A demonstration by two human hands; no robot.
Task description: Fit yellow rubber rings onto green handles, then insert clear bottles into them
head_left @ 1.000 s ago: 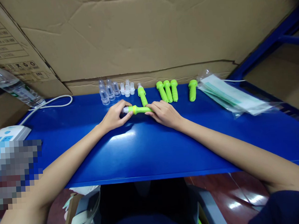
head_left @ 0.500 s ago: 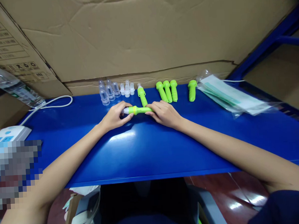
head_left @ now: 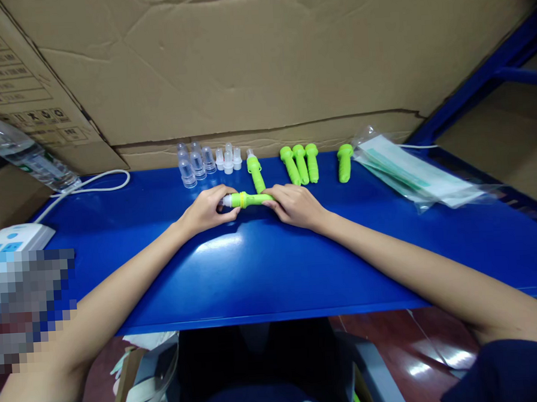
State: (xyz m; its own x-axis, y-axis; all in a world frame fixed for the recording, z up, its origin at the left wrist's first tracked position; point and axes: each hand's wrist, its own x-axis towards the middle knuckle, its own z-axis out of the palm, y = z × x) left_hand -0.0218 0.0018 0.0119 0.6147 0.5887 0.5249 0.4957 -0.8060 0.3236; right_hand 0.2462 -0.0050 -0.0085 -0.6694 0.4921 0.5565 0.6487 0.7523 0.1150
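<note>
Both my hands hold a lime-green flashlight-shaped piece [head_left: 251, 199] level, just above or on the blue table. My left hand [head_left: 209, 205] closes around its clear-and-white tip at the left, with thumb and fingers on either side. At the other end, my right hand [head_left: 293, 203] grips the green handle, its tip hidden under the fingers. Right behind the held piece lies a similar green piece with a clear tip [head_left: 255, 173]. Back left of it stand several white-based clear inserts [head_left: 228, 161] and several larger clear caps [head_left: 197, 166].
Three green handles [head_left: 299, 164] lie side by side at the back, with another green handle [head_left: 345, 163] further right. Plastic-wrapped packets [head_left: 420, 169] lie on the right. A water bottle [head_left: 27, 156], a white cable [head_left: 105, 176] and a power strip [head_left: 31, 237] are on the left.
Almost nothing differs. The held green piece and both hands stay in nearly the same place, with the piece turned or shifted very slightly.
</note>
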